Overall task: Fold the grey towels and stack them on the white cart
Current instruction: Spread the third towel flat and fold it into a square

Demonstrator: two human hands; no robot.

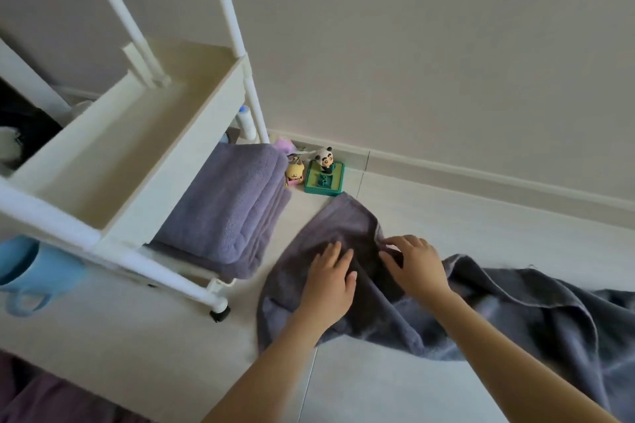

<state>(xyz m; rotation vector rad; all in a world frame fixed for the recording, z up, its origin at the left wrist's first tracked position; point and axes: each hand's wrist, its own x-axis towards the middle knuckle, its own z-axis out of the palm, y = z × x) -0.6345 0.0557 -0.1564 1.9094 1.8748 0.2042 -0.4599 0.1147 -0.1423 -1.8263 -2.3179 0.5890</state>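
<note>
left hand (331, 280) flat, right hand (414, 266) fingers bent

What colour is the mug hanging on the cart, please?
Light blue; the mug shows in the head view, at the left edge.

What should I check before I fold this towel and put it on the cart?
1. Both hands on the towel: left hand flat, right hand touching a crease. Ok.
2. Towel spread flat: right part bunched. Not ok.
3. Folded towels on the cart lie neatly. Ok.
4. Room above the stack: cannot tell.
5. Toys sit off the towel's far corner. Ok.
</note>
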